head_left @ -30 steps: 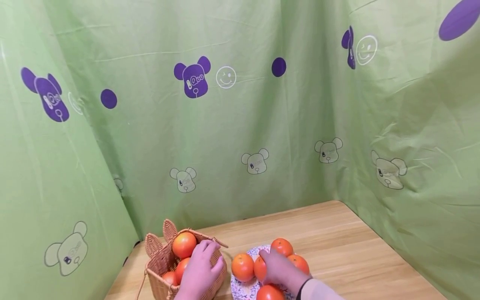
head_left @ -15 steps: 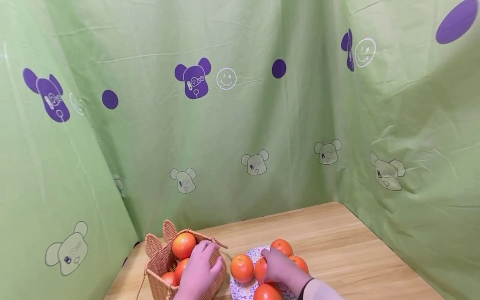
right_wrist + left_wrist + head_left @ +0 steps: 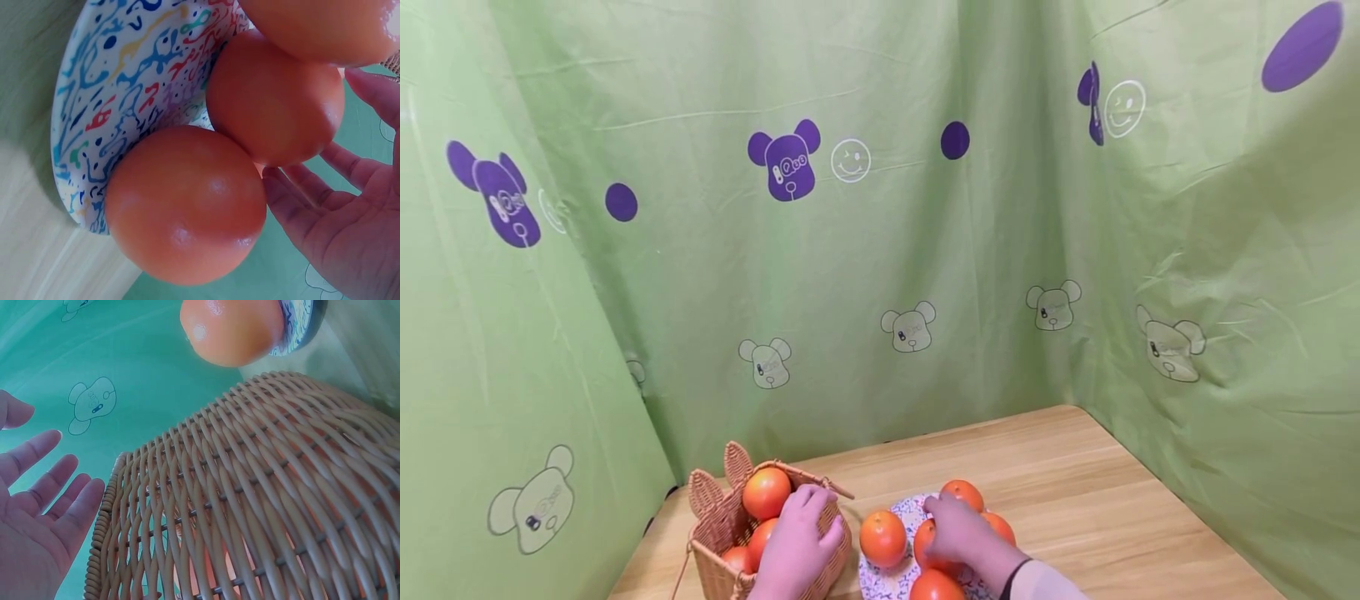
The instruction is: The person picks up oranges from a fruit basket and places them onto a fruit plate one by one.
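Note:
My right hand is over the patterned plate, its thumb and fingers curled round a round orange-red fruit in the middle. Around it on the plate are other such fruits: a left one, a back one, a right one and a front one. Beside the plate, my left hand lies over the right side of a wicker basket. Its fingers are spread and relaxed by the rim, with nothing held. Several similar fruits, including a top one, sit inside the basket.
Two woven ears stick up from the basket's back left, and its handle slants along the back. The wooden table extends to the right of the plate. A green printed curtain encloses the table on the sides shown.
The gripped fruit has shifted slightly right and toward the front, with my right hand still round it. My left hand and the basket hold almost the same place.

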Tool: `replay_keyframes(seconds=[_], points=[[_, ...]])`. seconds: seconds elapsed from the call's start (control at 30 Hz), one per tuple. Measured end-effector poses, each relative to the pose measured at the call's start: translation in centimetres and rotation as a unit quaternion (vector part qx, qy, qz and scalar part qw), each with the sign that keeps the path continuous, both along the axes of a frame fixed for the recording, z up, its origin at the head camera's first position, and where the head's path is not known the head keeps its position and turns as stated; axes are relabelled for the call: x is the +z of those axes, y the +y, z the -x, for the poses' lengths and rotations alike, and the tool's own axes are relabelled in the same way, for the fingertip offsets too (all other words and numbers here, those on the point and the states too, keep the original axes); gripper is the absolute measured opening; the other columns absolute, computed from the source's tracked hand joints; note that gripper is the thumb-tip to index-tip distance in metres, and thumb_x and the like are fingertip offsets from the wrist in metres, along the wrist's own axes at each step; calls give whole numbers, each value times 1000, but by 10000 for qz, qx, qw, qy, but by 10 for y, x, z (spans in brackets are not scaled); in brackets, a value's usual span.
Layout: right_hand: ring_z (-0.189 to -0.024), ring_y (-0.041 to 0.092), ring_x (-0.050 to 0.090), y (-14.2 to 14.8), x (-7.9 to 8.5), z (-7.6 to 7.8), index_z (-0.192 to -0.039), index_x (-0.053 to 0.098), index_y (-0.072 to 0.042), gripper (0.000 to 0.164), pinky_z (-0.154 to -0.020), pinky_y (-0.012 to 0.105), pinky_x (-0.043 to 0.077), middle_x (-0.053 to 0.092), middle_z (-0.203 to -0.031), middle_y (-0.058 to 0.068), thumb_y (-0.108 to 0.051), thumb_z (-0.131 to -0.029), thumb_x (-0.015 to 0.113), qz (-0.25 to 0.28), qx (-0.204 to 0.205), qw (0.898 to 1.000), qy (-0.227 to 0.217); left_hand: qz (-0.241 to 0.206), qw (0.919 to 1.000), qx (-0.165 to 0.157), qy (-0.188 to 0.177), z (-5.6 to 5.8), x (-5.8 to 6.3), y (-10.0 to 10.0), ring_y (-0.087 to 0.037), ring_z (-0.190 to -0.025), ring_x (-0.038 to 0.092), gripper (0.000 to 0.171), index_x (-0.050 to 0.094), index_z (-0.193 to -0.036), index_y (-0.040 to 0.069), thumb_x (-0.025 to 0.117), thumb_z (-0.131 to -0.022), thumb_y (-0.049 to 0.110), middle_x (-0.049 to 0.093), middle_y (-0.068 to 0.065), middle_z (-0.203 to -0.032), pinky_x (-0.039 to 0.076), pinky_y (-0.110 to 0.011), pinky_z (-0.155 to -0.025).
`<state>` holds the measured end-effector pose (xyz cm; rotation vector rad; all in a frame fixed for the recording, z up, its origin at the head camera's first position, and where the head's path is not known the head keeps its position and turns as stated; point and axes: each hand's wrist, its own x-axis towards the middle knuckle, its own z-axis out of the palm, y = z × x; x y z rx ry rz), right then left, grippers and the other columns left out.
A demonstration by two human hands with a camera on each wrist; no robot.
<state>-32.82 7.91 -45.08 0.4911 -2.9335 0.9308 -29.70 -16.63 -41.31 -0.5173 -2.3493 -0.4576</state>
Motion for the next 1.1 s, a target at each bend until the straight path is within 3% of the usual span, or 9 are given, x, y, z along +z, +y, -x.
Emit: replay_keyframes(seconds=[0.27, 0.47, 0.6, 0.8, 0.97, 1.1], points=[[-108, 42, 49, 2, 13, 0, -117, 56, 0, 57, -90, 56, 39, 54, -115, 25, -23, -68, 73, -167, -78, 9992, 341, 6, 10000, 65, -4, 0, -1, 1, -12, -87, 51, 15, 64, -87, 18, 69, -73, 20, 52, 8, -90, 47, -34, -76], [-93, 30, 56, -4, 30, -4, -110, 59, -6, 50, -80, 47, 47, 56, -102, 12, -35, -71, 73, -336, -20, 9968, 731, -25, 10000, 9, 24, 1, 2, -1, -12, -87, 51, 15, 62, -85, 18, 69, -72, 18, 52, 5, -91, 47, -34, -77], [-96, 29, 56, -10, 44, -11, -112, 58, -8, 51, -81, 46, 47, 56, -103, 10, -39, -73, 71, -388, 90, 9950, 912, -103, 9999, 34, 46, 3, 7, -5, -13, -88, 53, 16, 64, -88, 16, 69, -72, 18, 54, 4, -92, 47, -34, -78], [-101, 29, 54, -23, 56, -22, -115, 57, -11, 52, -83, 47, 46, 55, -109, 10, -40, -73, 71, -329, 261, 9941, 996, -322, 9992, 197, 88, 6, 14, -22, -13, -86, 54, 19, 65, -90, 13, 71, -72, 16, 54, 4, -92, 47, -35, -77], [-104, 27, 53, -31, 64, -31, -120, 55, -14, 55, -86, 46, 46, 55, -115, 8, -40, -74, 70, -232, 361, 9952, 881, -382, 9982, 370, 283, 9, 16, -43, -23, -89, 55, 21, 64, -90, 9, 72, -71, 14, 56, -5, -94, 46, -40, -78], [-107, 25, 52, -37, 70, -38, -121, 54, -14, 55, -88, 43, 46, 54, -117, 6, -39, -75, 70, -156, 527, 9946, 885, -503, 9968, 618, 107, 10, 18, -60, -28, -91, 56, 22, 65, -92, 8, 71, -72, 14, 57, -8, -95, 46, -43, -79]])
